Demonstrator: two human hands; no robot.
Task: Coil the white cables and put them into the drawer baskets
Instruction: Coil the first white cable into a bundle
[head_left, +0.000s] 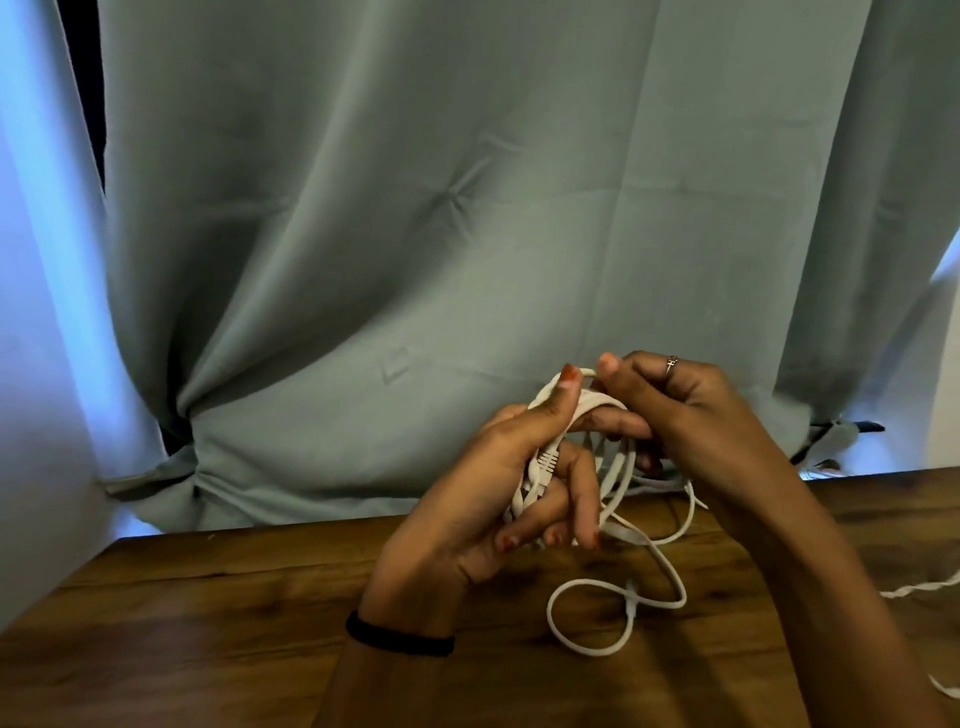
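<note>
My left hand (498, 483) grips a bundle of loops of a flat white cable (618, 473), with a ribbed connector showing between its fingers. My right hand (691, 410) pinches the top of the same loops beside my left thumb. The cable's loose end hangs down and lies in a figure-eight loop (592, 618) on the wooden table (208, 623). No drawer baskets are in view.
A grey-green curtain (415, 234) hangs directly behind the table's far edge. Another white cable (919, 590) lies at the table's right edge, with a further bit near the lower right corner. A black band is on my left wrist.
</note>
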